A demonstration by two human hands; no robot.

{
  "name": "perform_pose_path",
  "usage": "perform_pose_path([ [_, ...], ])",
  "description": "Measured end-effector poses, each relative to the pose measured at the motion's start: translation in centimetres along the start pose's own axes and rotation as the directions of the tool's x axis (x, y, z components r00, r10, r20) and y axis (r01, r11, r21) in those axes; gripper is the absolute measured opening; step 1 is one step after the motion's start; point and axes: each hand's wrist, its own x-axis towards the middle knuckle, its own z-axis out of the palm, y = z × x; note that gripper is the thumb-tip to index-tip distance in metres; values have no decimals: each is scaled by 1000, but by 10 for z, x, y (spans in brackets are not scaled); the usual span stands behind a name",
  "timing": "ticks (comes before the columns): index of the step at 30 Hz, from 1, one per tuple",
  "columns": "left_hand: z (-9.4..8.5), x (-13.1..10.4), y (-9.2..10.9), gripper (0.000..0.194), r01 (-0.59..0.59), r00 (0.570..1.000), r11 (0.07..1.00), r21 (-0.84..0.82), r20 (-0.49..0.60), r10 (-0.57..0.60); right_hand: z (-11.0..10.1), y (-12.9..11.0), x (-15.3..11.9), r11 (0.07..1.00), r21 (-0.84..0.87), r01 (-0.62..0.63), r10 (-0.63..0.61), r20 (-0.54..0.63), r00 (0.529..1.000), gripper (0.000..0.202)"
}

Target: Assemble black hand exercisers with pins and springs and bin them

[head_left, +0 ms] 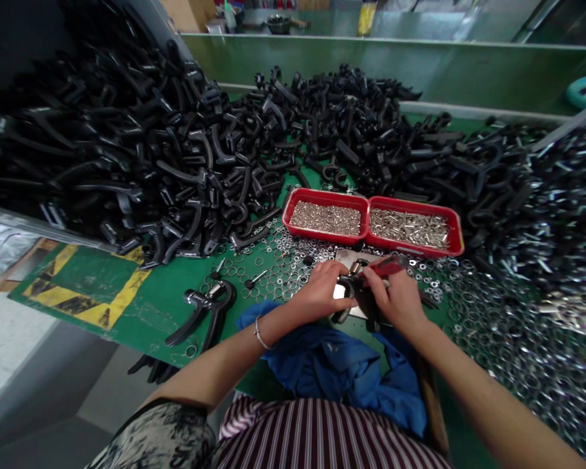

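Note:
My left hand (325, 288) is closed around a black clamp-like part (344, 311) with a metal spring at its top. Over the same part, my right hand (398, 296) holds a red-handled tool (387, 266), its fingers wrapped round it. Beneath both hands lies a small metal plate (346, 256). A finished-looking black clamp (208, 312) with a spring rests on the green table to the left. Just behind the hands stand two red trays, one with tiny metal pieces (325, 218) and one with small pins (410, 228).
Black plastic parts (195, 156) are heaped at the left and back. Metal rings (508, 345) and screws (571, 195) cover the right side. Blue cloth (342, 371) lies at the front edge. Yellow-black tape (63, 298) marks the table's left corner (102, 273).

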Motion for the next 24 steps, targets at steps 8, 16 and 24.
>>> perform_pose_path([
  [8,-1,-1,3,50,7,1000,1000,27,4,-7,-15,-10,40,592,689,-418,155,411,898,41],
  [16,1,0,-3,55,31,1000,999,7,2,-31,1,16,8,804,531,-266,240,120,963,30],
  [24,1,0,-3,55,10,1000,1000,2,-4,-10,-6,18,1,781,566,-264,270,75,960,29],
])
